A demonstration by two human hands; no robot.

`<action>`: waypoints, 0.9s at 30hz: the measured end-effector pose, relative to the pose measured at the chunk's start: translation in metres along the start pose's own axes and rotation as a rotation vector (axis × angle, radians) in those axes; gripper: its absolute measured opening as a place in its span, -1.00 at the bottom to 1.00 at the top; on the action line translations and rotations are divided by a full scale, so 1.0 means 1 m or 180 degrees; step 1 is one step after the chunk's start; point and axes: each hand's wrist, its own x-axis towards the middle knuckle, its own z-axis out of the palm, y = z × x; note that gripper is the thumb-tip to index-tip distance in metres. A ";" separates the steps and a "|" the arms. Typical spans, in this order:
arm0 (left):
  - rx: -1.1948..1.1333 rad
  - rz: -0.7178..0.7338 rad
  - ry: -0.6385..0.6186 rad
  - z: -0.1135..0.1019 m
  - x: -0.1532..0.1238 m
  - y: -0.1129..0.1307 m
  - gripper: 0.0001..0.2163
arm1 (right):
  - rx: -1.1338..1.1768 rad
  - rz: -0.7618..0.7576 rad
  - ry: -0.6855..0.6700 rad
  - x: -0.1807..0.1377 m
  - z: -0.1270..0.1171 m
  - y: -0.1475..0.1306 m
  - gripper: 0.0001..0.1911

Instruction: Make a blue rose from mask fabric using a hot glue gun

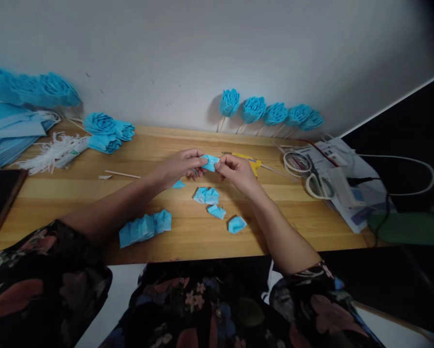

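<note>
Between my two hands, over the middle of the table, is a small folded piece of blue material (211, 163), like thin fabric or crepe paper. My left hand (183, 163) pinches its left end with thumb and fingers. At the other end, my right hand (237, 170) grips it the same way. Below my hands lie a pleated blue piece (206, 195), a small blue scrap (216, 211) and a curled blue piece (237, 224). A longer pleated blue strip (145, 228) rests near the front edge, by my left forearm. Another blue scrap (178, 184) shows beside my left wrist.
Blue flowers on sticks (253, 110) lean against the wall; more blue flowers (104, 129) lie at left beside white cords (57, 152). A yellow glue gun (253, 164) is behind my right hand. Scissors (319, 186), tape (297, 162) and cables lie right; a dark tablet-like object (1, 198) left.
</note>
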 end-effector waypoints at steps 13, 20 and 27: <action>0.0448 0.0013 0.0239 0.005 -0.002 0.001 -0.89 | -0.0190 0.0056 -0.0071 -0.001 0.005 -0.003 -0.74; 0.0506 -0.0065 0.0377 0.006 -0.002 0.003 -0.93 | -0.0027 0.0081 -0.0190 -0.001 0.002 -0.003 -0.72; 0.0419 -0.0061 0.0360 0.006 -0.002 0.003 -0.93 | 0.0138 0.0113 -0.0344 -0.002 -0.002 -0.006 -0.65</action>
